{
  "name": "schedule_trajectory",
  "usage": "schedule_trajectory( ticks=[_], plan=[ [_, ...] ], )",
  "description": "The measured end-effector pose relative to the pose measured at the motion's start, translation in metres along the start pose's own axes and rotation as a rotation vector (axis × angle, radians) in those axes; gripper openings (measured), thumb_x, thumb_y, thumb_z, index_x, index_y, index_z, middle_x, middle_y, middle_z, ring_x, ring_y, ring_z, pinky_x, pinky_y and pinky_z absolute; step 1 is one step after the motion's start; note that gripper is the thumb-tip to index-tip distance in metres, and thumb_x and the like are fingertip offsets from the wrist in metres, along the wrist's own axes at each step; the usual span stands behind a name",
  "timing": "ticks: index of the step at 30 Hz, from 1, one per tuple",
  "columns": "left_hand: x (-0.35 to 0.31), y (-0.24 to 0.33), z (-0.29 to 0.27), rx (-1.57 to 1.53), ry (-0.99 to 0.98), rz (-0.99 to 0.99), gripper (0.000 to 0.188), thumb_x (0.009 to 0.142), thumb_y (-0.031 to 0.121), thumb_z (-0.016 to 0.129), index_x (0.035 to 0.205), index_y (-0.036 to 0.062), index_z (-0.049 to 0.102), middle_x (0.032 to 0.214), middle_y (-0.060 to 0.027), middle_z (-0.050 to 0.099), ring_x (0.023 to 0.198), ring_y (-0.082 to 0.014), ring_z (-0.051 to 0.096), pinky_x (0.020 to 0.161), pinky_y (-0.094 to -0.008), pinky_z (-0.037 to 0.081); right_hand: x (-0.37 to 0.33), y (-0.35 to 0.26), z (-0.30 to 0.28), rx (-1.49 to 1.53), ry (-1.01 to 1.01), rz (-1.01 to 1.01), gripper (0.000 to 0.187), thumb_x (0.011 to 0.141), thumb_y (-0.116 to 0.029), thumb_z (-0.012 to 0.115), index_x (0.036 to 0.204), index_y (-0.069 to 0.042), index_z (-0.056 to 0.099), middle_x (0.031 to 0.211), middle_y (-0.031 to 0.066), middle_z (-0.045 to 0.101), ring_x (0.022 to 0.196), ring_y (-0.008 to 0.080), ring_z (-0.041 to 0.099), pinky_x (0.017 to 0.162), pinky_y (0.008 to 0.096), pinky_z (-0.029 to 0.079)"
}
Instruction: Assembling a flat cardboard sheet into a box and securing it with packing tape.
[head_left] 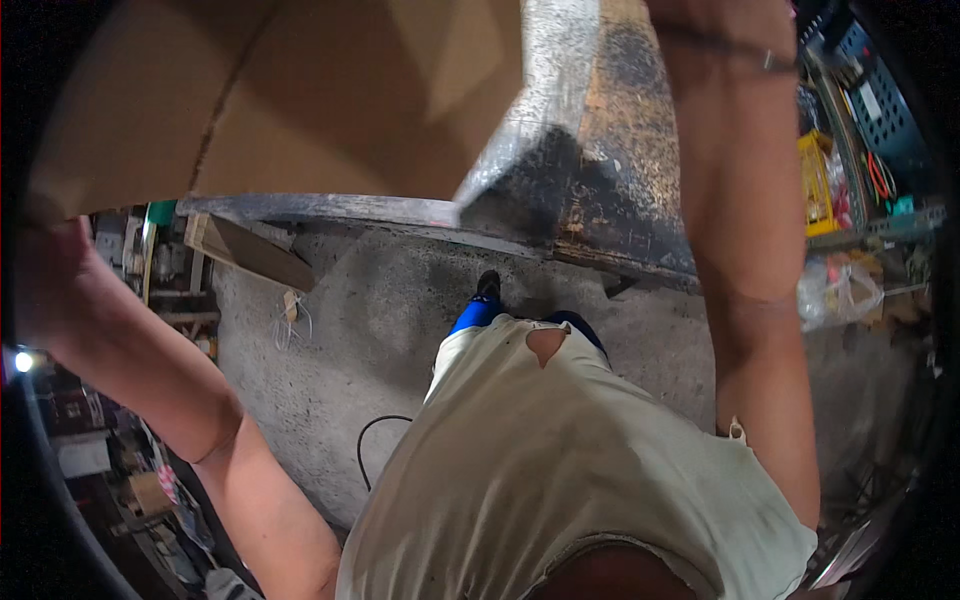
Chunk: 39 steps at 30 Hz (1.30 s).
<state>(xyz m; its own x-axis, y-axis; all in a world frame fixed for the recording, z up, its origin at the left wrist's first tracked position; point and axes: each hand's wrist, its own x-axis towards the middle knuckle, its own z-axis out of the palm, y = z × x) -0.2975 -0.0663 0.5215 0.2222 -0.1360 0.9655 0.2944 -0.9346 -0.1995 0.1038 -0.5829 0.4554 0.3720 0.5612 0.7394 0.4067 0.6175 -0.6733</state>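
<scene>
A large brown cardboard sheet (350,110) with a fold line fills the upper left, over the worktable (625,170), whose top is worn and paint-stained. My left hand (48,255), dim at the far left rim, grips the sheet's lower left corner; its fingers are partly lost in shadow. My right arm (745,210) stretches forward over the table's right side, a thin dark band round the wrist. The right hand itself lies beyond the upper edge of the picture, so what it touches is hidden.
A wooden board (250,252) juts out below the table's left part. Cluttered shelves (110,440) line the left. On the right are a yellow crate (816,185), a blue perforated bin (885,100) and plastic bags (840,290). A black cable (368,445) lies on the concrete floor (340,300).
</scene>
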Motion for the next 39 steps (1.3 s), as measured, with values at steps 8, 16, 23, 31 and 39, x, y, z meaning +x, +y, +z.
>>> schedule_trajectory(
  ticks=[8,16,23,31,39],
  plan=[
    [0.027,0.244,0.073,-0.664,0.31,-1.079,0.04,0.098,0.033,0.046,0.124,0.0044,0.054,0.12,-0.0132,0.061,0.11,-0.0274,0.06,0.094,-0.0433,0.049,0.11,0.013,0.091,-0.19,-0.496,0.046,0.052,0.087,-0.036,0.064,0.118,0.005,0.056,0.106,0.0225,0.062,0.098,0.0253,0.062,0.082,0.0359,0.053],
    [-0.178,0.219,0.176,-1.116,0.227,-1.643,0.056,0.101,0.043,0.036,0.135,-0.0009,0.041,0.131,-0.0163,0.051,0.118,-0.0298,0.053,0.099,-0.0429,0.045,0.114,0.282,0.18,-0.066,-0.582,0.549,0.095,0.07,-0.056,0.075,0.14,-0.003,0.041,0.132,0.0184,0.051,0.121,0.0289,0.051,0.102,0.0367,0.041],
    [-0.368,0.167,0.261,-0.78,0.192,-2.173,0.067,0.098,0.05,0.042,0.139,-0.0026,0.037,0.138,-0.0117,0.046,0.125,-0.025,0.046,0.104,-0.0377,0.039,0.04,0.46,0.205,0.073,-0.487,0.956,0.081,0.076,-0.043,0.074,0.138,-0.002,0.043,0.128,0.0151,0.054,0.118,0.0234,0.052,0.098,0.0372,0.043],
    [-0.472,0.097,0.282,-0.082,-0.748,-1.511,0.054,0.092,0.03,0.057,0.137,0.0065,0.041,0.133,-0.0171,0.047,0.121,-0.0328,0.046,0.1,-0.0436,0.038,-0.008,0.544,0.221,0.011,-0.451,1.188,0.066,0.085,-0.027,0.071,0.137,0.002,0.045,0.123,0.0125,0.058,0.114,0.0198,0.054,0.101,0.0338,0.041],
    [-0.466,0.077,0.333,-0.117,-1.476,-0.51,0.06,0.094,0.037,0.047,0.149,0.021,0.027,0.155,-0.0075,0.022,0.143,-0.0353,0.015,0.11,-0.0646,0.01,-0.012,0.552,0.224,-0.169,-0.482,1.223,0.064,0.082,-0.03,0.073,0.133,0.001,0.05,0.116,0.0156,0.063,0.107,0.0231,0.06,0.095,0.0354,0.046]
  ],
)
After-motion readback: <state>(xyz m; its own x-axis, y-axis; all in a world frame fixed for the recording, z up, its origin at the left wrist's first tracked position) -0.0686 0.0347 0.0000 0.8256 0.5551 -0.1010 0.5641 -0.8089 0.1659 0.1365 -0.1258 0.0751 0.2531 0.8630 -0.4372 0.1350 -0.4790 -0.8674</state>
